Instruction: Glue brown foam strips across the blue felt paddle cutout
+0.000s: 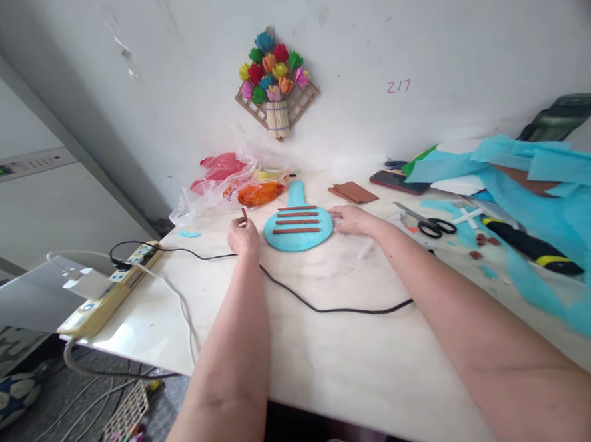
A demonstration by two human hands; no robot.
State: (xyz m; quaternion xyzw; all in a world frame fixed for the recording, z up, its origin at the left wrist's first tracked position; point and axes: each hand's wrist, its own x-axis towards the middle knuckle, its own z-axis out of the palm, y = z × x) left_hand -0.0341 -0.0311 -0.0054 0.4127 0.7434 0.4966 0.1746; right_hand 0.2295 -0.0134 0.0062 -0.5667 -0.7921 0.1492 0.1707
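A light-blue paddle-shaped piece [299, 243] lies on the table, its short handle pointing to the wall. Several brown strips [296, 222] run across its round part in parallel rows. To its left, my left hand [243, 236] is closed around a small brown strip [244, 214], whose end sticks up above the fingers. My right hand [351, 219] is at the right rim of the blue piece, fingers stretched out and seeming to touch the edge.
Brown sheets [354, 192], scissors [426, 223], a phone [399, 182] and a black-and-yellow tool [532, 243] lie rightward, near blue sheets [566, 231]. Plastic bags [233, 178] sit at back left. A black cable [325, 310] crosses the table from a power strip [114, 292].
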